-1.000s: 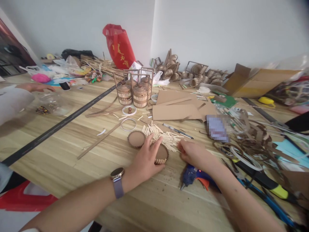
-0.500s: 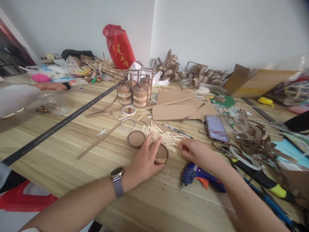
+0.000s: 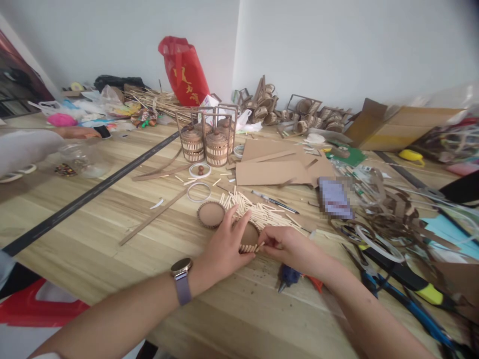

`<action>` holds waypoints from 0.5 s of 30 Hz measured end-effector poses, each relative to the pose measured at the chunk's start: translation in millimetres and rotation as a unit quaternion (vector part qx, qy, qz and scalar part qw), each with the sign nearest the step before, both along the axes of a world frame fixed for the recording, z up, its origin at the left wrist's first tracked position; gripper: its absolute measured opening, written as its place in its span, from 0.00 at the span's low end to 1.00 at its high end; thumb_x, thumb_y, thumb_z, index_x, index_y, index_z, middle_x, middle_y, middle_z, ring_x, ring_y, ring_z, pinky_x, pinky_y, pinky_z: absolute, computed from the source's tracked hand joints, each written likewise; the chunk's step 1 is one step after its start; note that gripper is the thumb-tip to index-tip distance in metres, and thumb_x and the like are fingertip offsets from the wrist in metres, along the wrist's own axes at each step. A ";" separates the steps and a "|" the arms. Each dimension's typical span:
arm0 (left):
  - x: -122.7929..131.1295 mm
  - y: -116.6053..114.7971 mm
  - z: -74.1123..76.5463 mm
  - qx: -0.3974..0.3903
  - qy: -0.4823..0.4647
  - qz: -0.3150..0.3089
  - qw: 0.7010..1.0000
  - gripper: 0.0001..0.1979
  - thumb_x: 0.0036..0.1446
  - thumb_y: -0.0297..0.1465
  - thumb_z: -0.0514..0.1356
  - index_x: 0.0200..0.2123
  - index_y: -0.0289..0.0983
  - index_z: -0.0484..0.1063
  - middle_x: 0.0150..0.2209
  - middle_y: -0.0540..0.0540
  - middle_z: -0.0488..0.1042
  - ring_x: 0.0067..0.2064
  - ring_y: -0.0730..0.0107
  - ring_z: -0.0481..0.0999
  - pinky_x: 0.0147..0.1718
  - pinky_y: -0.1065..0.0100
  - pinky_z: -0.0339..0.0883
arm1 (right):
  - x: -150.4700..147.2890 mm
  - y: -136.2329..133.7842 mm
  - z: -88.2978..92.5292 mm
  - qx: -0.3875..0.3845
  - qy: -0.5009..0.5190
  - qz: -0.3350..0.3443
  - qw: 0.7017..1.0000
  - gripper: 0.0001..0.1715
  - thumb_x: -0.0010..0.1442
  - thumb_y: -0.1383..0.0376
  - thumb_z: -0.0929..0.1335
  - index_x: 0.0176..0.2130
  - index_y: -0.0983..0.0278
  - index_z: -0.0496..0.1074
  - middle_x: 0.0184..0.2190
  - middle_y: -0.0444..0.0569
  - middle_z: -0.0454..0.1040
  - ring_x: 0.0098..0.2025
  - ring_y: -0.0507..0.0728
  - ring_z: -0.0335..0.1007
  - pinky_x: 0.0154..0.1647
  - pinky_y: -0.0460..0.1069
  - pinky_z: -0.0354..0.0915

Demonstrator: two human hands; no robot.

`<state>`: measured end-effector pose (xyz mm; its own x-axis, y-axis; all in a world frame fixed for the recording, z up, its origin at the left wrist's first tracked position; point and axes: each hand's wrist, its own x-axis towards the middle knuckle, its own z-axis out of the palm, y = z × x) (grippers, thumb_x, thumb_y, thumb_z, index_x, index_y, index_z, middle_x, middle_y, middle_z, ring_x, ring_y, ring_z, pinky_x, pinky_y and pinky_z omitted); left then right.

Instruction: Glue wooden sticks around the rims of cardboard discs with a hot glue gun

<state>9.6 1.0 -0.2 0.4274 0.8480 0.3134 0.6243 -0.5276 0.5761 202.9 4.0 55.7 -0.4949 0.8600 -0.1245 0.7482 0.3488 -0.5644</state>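
Note:
My left hand (image 3: 220,249), with a watch on its wrist, steadies a round cardboard base (image 3: 250,233) on the table. Its thumb lies at the near edge and its fingers reach over the far side. A row of short wooden sticks (image 3: 247,248) stands along the base's near rim. At the right end of that row, my right hand (image 3: 286,243) pinches one small wooden stick (image 3: 261,245). Just behind lies a loose pile of sticks (image 3: 269,213). A second round base (image 3: 211,215) sits to the left. The blue glue gun (image 3: 288,277) is partly hidden under my right forearm.
Small lidded baskets (image 3: 217,148) stand beyond white rings (image 3: 199,192). Cardboard sheets (image 3: 265,173) and a pen (image 3: 275,201) lie behind the sticks. Pliers (image 3: 368,274) and brown strips (image 3: 400,212) crowd the right. Another person's sleeve (image 3: 30,152) shows at the left.
My right hand has moved left from beside the stick pile to the base's rim, bringing a stick there. Its forearm now covers more of the glue gun. My left hand stays in place.

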 end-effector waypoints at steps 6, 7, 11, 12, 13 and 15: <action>0.8 -0.1 -0.5 -0.001 -0.002 0.003 1.000 0.50 0.46 0.27 0.70 0.66 0.46 0.44 0.66 0.35 0.44 0.66 0.41 0.53 0.58 0.45 0.60 | -2.0 -3.1 -0.8 0.020 -0.015 0.013 1.000 0.06 0.58 0.70 0.66 0.32 0.62 0.73 0.28 0.45 0.74 0.29 0.53 0.68 0.30 0.45 0.59; 0.7 0.0 -0.3 -0.001 -0.003 0.002 1.000 0.50 0.46 0.27 0.70 0.66 0.45 0.44 0.66 0.35 0.44 0.66 0.41 0.52 0.58 0.45 0.60 | -2.8 -3.2 -1.2 0.028 -0.021 0.018 0.999 0.07 0.58 0.71 0.66 0.32 0.62 0.73 0.28 0.45 0.74 0.29 0.53 0.68 0.30 0.45 0.59; 0.3 -0.3 0.9 0.000 -0.008 -0.002 1.000 0.49 0.46 0.27 0.70 0.66 0.44 0.44 0.66 0.34 0.44 0.67 0.41 0.52 0.59 0.44 0.59 | -5.4 -1.9 -3.4 0.053 -0.041 0.042 0.997 0.07 0.59 0.71 0.66 0.32 0.62 0.73 0.30 0.46 0.74 0.32 0.53 0.70 0.32 0.45 0.61; 0.3 -0.3 1.2 0.001 -0.008 -0.002 1.000 0.49 0.46 0.27 0.70 0.66 0.44 0.44 0.66 0.34 0.44 0.67 0.41 0.52 0.59 0.44 0.60 | -5.9 -1.5 -3.9 0.056 -0.044 0.045 0.996 0.07 0.60 0.71 0.66 0.32 0.63 0.73 0.30 0.46 0.74 0.32 0.54 0.70 0.32 0.45 0.61; 0.2 -0.4 1.3 0.001 -0.006 -0.002 1.000 0.49 0.46 0.27 0.70 0.66 0.45 0.44 0.66 0.34 0.44 0.67 0.41 0.52 0.59 0.44 0.60 | -6.1 -1.1 -4.2 0.059 -0.046 0.048 0.996 0.07 0.60 0.71 0.66 0.32 0.63 0.73 0.30 0.46 0.74 0.33 0.54 0.70 0.33 0.45 0.61; 0.1 -0.3 1.3 0.001 -0.002 -0.001 1.000 0.50 0.47 0.27 0.70 0.66 0.45 0.44 0.66 0.34 0.44 0.67 0.41 0.52 0.59 0.44 0.60 | -6.3 -0.7 -4.5 0.066 -0.052 0.055 0.995 0.07 0.61 0.71 0.66 0.32 0.63 0.73 0.31 0.47 0.74 0.34 0.54 0.71 0.34 0.45 0.62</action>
